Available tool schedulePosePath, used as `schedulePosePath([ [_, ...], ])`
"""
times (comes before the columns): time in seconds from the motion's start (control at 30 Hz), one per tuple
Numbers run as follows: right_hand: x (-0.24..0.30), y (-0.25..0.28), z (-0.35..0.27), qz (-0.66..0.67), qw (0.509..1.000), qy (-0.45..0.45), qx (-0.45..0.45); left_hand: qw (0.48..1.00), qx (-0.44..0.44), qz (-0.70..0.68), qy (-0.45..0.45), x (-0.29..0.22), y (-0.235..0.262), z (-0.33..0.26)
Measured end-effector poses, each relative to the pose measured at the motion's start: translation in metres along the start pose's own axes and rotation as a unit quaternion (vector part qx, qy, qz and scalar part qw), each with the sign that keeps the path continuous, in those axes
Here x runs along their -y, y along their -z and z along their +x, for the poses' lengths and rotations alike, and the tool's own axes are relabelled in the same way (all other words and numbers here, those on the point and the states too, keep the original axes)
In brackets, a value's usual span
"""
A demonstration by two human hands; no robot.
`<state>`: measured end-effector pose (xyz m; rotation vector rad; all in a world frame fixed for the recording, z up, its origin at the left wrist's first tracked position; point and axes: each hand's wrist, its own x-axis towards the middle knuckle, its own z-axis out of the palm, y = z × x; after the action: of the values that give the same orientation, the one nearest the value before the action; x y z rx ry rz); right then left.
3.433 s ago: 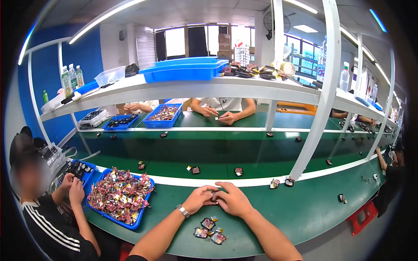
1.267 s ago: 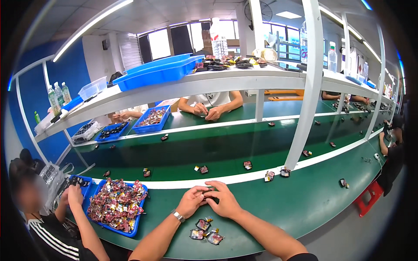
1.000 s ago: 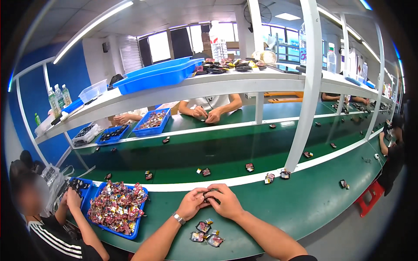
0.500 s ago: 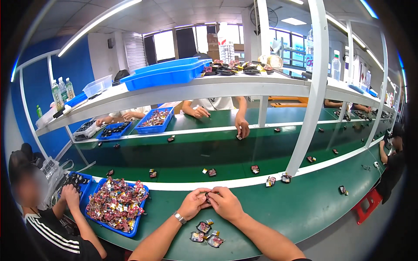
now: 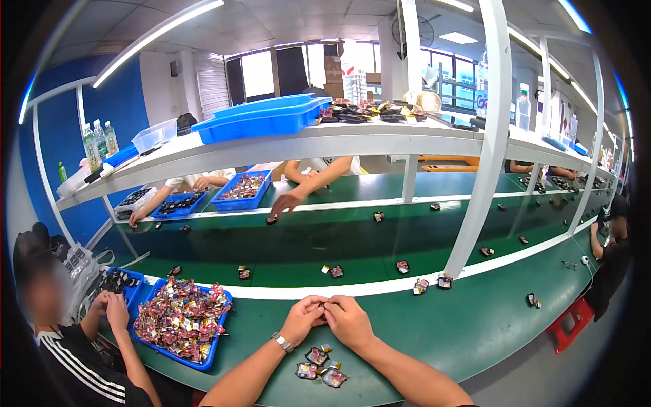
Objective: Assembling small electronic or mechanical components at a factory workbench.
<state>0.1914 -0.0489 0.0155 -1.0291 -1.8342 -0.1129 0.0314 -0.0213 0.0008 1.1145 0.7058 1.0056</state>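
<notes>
My left hand [image 5: 303,321] and my right hand [image 5: 348,321] meet above the green worktable [image 5: 447,332]. Their fingertips pinch a small dark part [image 5: 323,308], mostly hidden by the fingers. On my left wrist is a metal-band watch. Just below my hands, between my forearms, lie three small electronic modules, one near the top [image 5: 316,356], one to the left [image 5: 306,370] and one to the right [image 5: 333,378]. They show dark rims, reddish boards and yellow-and-silver pieces.
Left of my arms stands a blue tray [image 5: 220,339] heaped with similar modules. Beyond a white rail [image 5: 271,291], more modules lie along a green belt [image 5: 291,254]. A white post [image 5: 475,156] rises right of centre. Co-workers sit at left, opposite and far right.
My hands stay together, fingers slightly shifted. Modules on the belt have slid a little to the right. Opposite, a co-worker's hand has left one module and reached leftward to another.
</notes>
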Motion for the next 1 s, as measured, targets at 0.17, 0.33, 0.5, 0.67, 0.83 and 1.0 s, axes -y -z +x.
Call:
schedulePosePath([
  [0.17, -0.004, 0.002, 0.003, 0.083, 0.996, -0.036, 0.009, 0.998, -0.029, 0.053, -0.020, 0.002, 0.000, 0.001],
  [0.33, -0.011, 0.000, 0.000, 0.124, 0.989, -0.075, 0.025, 0.996, -0.037, 0.076, -0.034, 0.006, -0.002, 0.001],
  [0.5, -0.004, 0.004, 0.002, 0.079, 0.996, -0.044, 0.019, 0.998, -0.015, 0.054, -0.013, 0.003, 0.002, 0.001],
  [0.67, -0.002, 0.010, 0.002, 0.044, 0.997, -0.043, 0.043, 1.000, 0.016, -0.003, 0.007, 0.000, 0.001, 0.000],
  [0.83, -0.002, 0.003, 0.000, 0.035, 0.998, -0.035, 0.031, 1.000, 0.013, -0.003, 0.005, 0.000, 0.002, -0.002],
  [1.0, -0.002, 0.003, -0.001, 0.024, 0.999, -0.037, 0.015, 1.000, 0.023, 0.002, 0.004, 0.001, 0.002, 0.000],
])
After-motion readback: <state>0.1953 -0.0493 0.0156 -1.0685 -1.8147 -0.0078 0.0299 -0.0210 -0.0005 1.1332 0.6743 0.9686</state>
